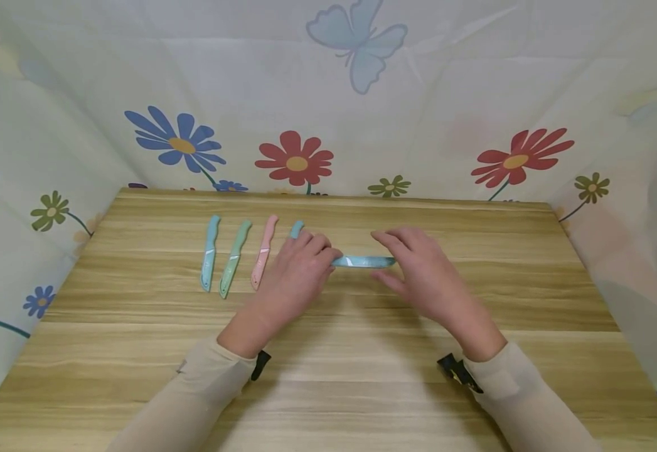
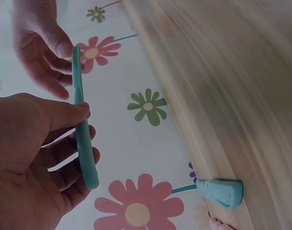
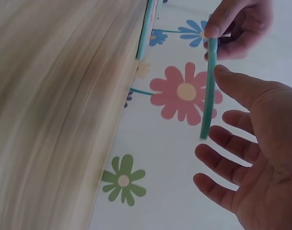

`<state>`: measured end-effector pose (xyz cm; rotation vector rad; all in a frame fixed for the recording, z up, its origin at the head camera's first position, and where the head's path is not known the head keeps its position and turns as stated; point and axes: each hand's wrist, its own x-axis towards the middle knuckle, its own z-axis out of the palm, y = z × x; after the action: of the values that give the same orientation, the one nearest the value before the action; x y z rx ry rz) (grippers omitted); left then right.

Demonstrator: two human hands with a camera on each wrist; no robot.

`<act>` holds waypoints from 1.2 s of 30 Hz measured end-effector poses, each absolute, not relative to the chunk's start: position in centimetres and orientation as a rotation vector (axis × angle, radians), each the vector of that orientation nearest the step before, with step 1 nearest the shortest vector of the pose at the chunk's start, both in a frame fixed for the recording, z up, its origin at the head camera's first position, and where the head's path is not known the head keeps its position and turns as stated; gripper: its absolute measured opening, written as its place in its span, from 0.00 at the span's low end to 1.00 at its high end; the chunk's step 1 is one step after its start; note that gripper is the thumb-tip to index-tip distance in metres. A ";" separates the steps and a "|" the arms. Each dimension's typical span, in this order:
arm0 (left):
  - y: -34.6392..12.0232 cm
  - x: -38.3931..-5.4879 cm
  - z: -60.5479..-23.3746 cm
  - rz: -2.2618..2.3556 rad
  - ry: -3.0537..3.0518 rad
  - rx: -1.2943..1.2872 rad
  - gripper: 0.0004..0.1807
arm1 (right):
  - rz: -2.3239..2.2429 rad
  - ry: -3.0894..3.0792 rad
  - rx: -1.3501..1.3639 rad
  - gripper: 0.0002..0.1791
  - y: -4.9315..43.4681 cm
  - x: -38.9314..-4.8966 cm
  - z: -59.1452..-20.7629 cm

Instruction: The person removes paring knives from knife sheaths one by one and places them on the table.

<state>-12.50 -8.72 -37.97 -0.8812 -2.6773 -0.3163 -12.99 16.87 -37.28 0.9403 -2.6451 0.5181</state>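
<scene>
My left hand (image 1: 300, 263) pinches the handle of a blue sheathed paring knife (image 1: 364, 262) between thumb and fingers. The knife lies level across the front of me, its sheath end pointing right. In the left wrist view the handle (image 2: 86, 153) runs past the thumb and over the fingers. Around the sheath end, my right hand (image 1: 427, 270) is spread, thumb on the near side and fingers on the far side. Seen from the right wrist, those fingers are loosely extended beside the knife (image 3: 209, 91), and the thumb tip is close to it.
On the left of the wooden table (image 1: 396, 389) lie a blue knife (image 1: 208, 254), a green knife (image 1: 235, 258) and a pink knife (image 1: 265, 251) in a row. Another blue knife (image 1: 297, 228) is partly hidden behind my left hand. A flower-printed cloth (image 1: 435, 119) hangs behind.
</scene>
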 end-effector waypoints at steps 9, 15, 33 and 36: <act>-8.0 -11.8 -38.2 -0.322 -2.679 -0.901 0.13 | 0.424 -2.634 1.018 0.35 15.8 -12.3 -37.5; -7.7 -11.5 -38.3 -0.323 -2.669 -0.926 0.14 | 0.388 -2.645 1.040 0.27 15.3 -11.9 -37.8; -7.6 -11.5 -38.4 -0.337 -2.640 -0.935 0.13 | 0.431 -2.644 1.038 0.16 15.2 -11.9 -38.0; -7.6 -11.5 -38.4 -0.344 -2.644 -0.937 0.12 | 0.430 -2.645 1.040 0.15 15.2 -11.9 -38.1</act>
<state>-11.48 -7.65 -38.39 -0.9371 -2.6438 -0.3437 -11.93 15.17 -38.08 1.0396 -2.6445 0.4303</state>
